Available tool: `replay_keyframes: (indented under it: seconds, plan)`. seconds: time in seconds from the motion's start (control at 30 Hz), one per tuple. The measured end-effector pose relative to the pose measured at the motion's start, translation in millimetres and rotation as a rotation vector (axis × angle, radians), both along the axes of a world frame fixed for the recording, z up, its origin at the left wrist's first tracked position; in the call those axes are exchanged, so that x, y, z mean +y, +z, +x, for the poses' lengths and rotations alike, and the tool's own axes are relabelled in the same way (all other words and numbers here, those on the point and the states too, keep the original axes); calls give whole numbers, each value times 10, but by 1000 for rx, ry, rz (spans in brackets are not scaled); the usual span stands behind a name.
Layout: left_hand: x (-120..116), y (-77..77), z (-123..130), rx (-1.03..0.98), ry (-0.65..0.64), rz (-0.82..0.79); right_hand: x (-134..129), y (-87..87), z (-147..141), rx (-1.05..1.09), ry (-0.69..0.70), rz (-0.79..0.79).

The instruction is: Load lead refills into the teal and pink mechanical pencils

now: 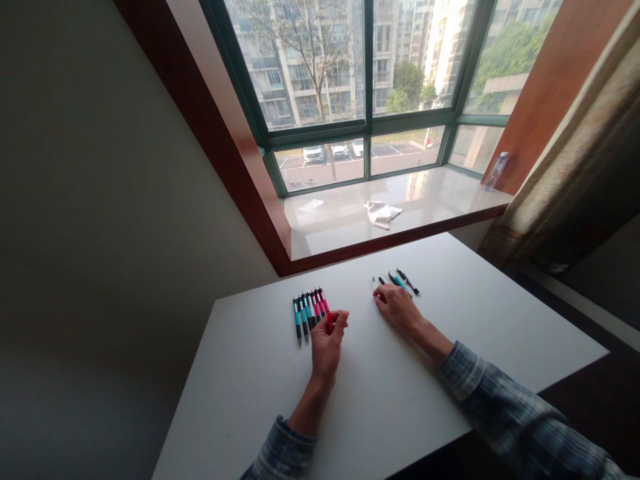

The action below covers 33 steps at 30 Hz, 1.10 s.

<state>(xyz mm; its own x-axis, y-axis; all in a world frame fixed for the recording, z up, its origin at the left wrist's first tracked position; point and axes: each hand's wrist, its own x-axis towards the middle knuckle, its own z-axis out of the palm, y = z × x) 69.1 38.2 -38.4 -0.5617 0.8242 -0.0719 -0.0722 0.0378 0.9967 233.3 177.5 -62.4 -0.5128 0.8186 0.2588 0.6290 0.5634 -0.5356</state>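
Note:
My left hand (327, 343) is closed around a red pen barrel (329, 323), only a short stretch of which shows between the fingers. Just beyond it lies a row of several click pens (306, 313), teal ones on the left and pinkish-red ones on the right, side by side on the white table (395, 400). My right hand (397, 307) rests low over the table with its fingertips drawn together; what they grip, if anything, is too small to make out. Around its fingers lie loose pen parts, among them a teal barrel (400, 283) and a black piece (407, 281).
Past the table's far edge is a window sill (330, 233) with a dark red wooden edge. A crumpled white cloth or tissue (383, 215), a flat paper or wrapper (311, 205) and a clear bottle (496, 172) are on it. A curtain (545, 167) hangs at the right.

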Motion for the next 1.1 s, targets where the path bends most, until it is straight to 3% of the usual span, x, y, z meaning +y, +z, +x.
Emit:
replay_keyframes:
  seconds: [0.57, 0.63, 0.77, 0.83, 1.1]
  plan:
    - [-22, 20, 0, -7, -82, -37, -48, 48, 58, 57, -26, 4]
    - [-26, 42, 10, -10, -114, -42, -116, 97, 65, 180, 51, -15]
    - [-41, 99, 16, 87, -185, -75, -299, 244, 39, 485, 391, -187]
    - [-51, 123, 15, 156, -222, -91, -371, 314, 16, 556, 493, -237]
    - [-61, 121, 19, 221, -336, -84, -425, 367, -10, 517, 554, -192]
